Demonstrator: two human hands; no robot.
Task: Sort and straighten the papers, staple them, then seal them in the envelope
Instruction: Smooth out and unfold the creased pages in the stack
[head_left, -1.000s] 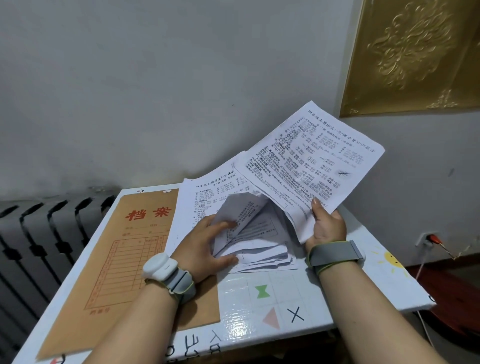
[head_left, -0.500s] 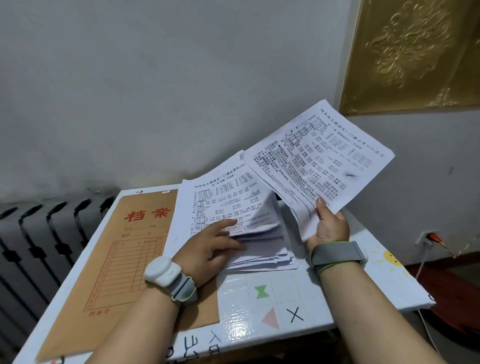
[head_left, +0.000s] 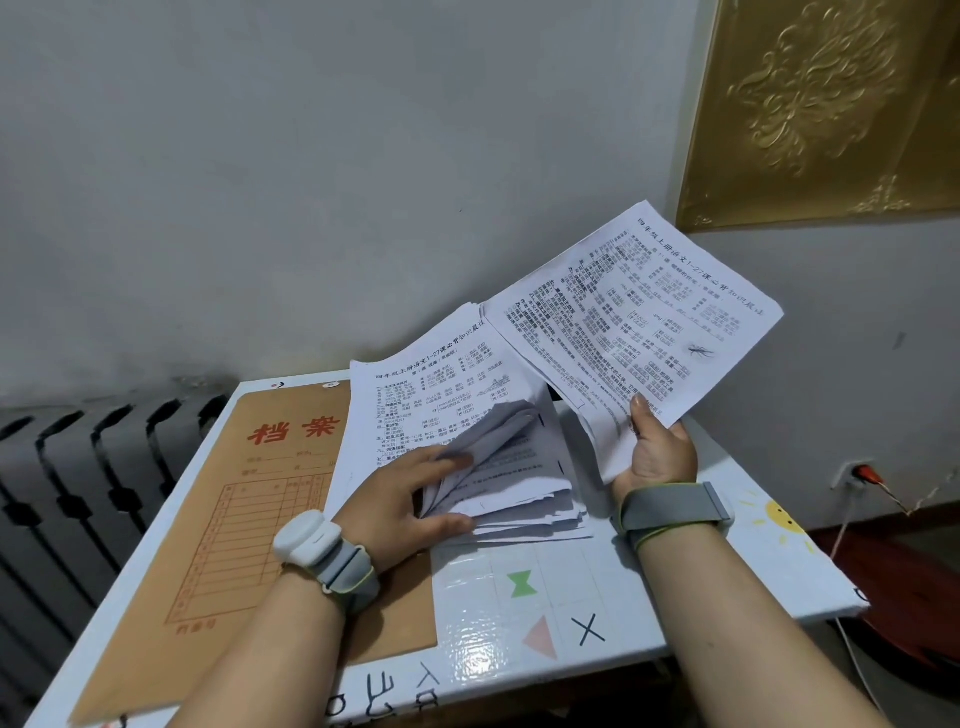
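Sorting is under way: the left grip (head_left: 400, 499) pinches curled sheets of the paper pile (head_left: 524, 488) on the surface (head_left: 675, 577), overlapping the envelope (head_left: 280, 499), the right grip (head_left: 660, 452) holds a printed sheet (head_left: 639, 322) raised, and next the sheets probably need squaring together.

White papers (head_left: 631, 332) with black print, tan envelope (head_left: 291, 499) with red characters and grid, white tabletop (head_left: 613, 582) with green, pink, black shapes, embossed gold panel (head_left: 831, 104).
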